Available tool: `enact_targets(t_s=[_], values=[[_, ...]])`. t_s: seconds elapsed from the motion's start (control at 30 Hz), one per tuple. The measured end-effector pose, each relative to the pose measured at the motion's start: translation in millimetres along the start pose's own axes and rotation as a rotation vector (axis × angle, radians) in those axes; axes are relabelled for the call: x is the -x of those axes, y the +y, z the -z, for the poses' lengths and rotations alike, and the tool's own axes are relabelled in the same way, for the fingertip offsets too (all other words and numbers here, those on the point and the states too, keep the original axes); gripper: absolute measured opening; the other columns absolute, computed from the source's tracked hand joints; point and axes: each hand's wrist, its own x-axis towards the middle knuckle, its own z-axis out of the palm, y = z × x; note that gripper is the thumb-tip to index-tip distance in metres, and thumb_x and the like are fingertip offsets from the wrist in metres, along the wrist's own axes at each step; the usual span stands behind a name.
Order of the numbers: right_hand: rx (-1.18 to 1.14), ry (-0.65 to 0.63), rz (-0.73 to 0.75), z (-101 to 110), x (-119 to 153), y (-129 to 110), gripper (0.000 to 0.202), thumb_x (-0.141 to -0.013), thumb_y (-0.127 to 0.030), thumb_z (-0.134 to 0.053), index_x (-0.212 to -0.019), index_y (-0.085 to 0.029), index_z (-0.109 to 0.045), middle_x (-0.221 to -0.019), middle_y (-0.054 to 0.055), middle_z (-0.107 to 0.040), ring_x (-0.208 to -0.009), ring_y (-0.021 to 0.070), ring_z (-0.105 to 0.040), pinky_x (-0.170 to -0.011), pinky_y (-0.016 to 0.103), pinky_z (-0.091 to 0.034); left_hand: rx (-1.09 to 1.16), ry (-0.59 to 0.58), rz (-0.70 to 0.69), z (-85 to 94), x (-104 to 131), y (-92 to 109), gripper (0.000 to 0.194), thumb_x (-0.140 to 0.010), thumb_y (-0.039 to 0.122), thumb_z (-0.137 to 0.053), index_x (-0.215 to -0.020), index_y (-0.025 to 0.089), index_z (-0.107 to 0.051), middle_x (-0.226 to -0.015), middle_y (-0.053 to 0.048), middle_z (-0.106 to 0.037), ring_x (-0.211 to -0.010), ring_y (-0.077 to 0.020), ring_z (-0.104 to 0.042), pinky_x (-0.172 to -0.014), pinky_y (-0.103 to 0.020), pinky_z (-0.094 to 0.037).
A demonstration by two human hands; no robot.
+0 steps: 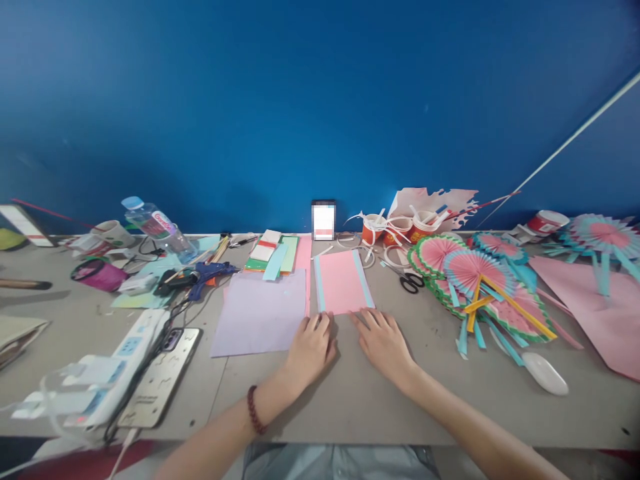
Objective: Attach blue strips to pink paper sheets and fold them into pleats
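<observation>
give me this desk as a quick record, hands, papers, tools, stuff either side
left hand: fingertips at pink sheet's near edge
right hand: palm down, same edge
pink sheet: blue strips along both sides
left side: purple sheet, phone, power strip
right side: black-handled scissors, pleated paper fans
backdrop: blue wall

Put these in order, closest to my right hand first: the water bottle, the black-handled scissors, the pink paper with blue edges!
1. Pink paper, right at your right hand's fingertips.
2. Scissors, ahead and slightly right.
3. Water bottle, far left, near the wall.
</observation>
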Motion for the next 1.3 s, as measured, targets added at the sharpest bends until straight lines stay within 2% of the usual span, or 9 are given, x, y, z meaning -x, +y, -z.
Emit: enact_targets(t_s=[0.17,0.37,0.5,0.63,0.9,1.17,1.3], values=[[0.001,0.007,0.012,1,2,3,0.048,-0.088,-0.018,-0.046,-0.134,-0.028,-0.043,-0.126,0.007,-0.054,-0.115,0.0227,-0.046,-0.093,0.039,-0.034,-0.045,-0.006,0.026,-2.0,3,6,0.044,-0.080,0.015,-0.042,-0.122,0.010,-0.050,-0.120,-0.012,-0.055,-0.111,-0.0274,-0.047,-0.091,-0.043,-0.041],[-0.035,0.021,0.012,-2,3,6,0.043,-0.090,-0.020,-0.042,-0.133,-0.025,-0.045,-0.126,0.007,-0.054,-0.113,0.0220,-0.046,-0.094,0.039,-0.033,-0.048,-0.041,0.076,-1.0,2,14,0.049,-0.076,0.019,-0.048,-0.123,0.004,-0.051,-0.122,-0.016,-0.053,-0.112,-0.0295,-0.045,-0.094,-0.042,-0.039],[-0.079,0.058,0.018,-6,3,7,0.042,-0.092,-0.020,-0.039,-0.133,-0.021,-0.045,-0.124,0.008,-0.056,-0.113,0.0207,-0.046,-0.098,0.038,-0.031,-0.010,-0.034,0.101,2.0,0,16,0.053,-0.080,0.024,-0.047,-0.129,0.005,-0.046,-0.120,-0.016,-0.053,-0.110,-0.0294,-0.044,-0.092,-0.044,-0.039],[-0.078,0.076,-0.011,-9,4,8,0.041,-0.091,-0.021,-0.041,-0.132,-0.022,-0.048,-0.125,0.008,-0.055,-0.118,0.0222,-0.043,-0.102,0.038,-0.029,0.029,-0.022,0.102,5.2,-3,15,0.056,-0.082,0.030,-0.049,-0.134,0.011,-0.040,-0.116,-0.013,-0.054,-0.107,-0.0281,-0.045,-0.088,-0.044,-0.040],[-0.023,0.048,-0.057,-5,5,4,0.042,-0.091,-0.022,-0.042,-0.132,-0.025,-0.048,-0.125,0.011,-0.054,-0.115,0.0231,-0.047,-0.094,0.038,-0.035,0.010,-0.015,0.109,3.9,-2,17,0.056,-0.081,0.027,-0.050,-0.133,0.011,-0.041,-0.118,-0.014,-0.053,-0.110,-0.0286,-0.045,-0.092,-0.045,-0.037],[0.020,0.037,-0.053,-8,7,4,0.042,-0.092,-0.022,-0.039,-0.134,-0.024,-0.046,-0.127,0.010,-0.055,-0.119,0.0230,-0.046,-0.095,0.039,-0.033,-0.022,-0.025,0.082,1.7,-2,15,0.059,-0.075,0.020,-0.050,-0.132,0.007,-0.041,-0.119,-0.016,-0.051,-0.111,-0.0297,-0.043,-0.094,-0.045,-0.037],[0.036,0.033,-0.048,-4,5,2,0.043,-0.092,-0.021,-0.039,-0.134,-0.025,-0.046,-0.124,0.011,-0.056,-0.116,0.0242,-0.049,-0.095,0.041,-0.032,0.005,-0.025,0.085,5.5,-4,14,0.056,-0.078,0.023,-0.050,-0.131,0.008,-0.043,-0.115,-0.015,-0.053,-0.106,-0.0290,-0.044,-0.091,-0.045,-0.037]])
